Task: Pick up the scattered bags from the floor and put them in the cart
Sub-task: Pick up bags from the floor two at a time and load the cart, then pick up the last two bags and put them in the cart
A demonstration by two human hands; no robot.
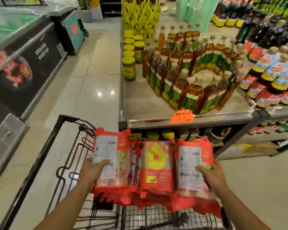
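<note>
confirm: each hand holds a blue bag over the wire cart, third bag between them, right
Not blue: the bags are red. The head view shows the left hand and right hand each holding one over the wire cart, a third bag between them.

Left hand (91, 171): most fingers behind left bag (111, 156), not seen. Right hand (211, 175): same, behind right bag (193, 163). Both forearms cut by bottom edge. White label print on both bags blurred, unreadable. Lower edges of all bags smeared; cannot tell how many lie under middle bag (156, 163). Cart (56, 138): right wall hidden by bags, near end cut off below. Orange price tag (181, 117): handwriting illegible beyond a "4". Freezer (23, 67) cut by left edge.
</note>
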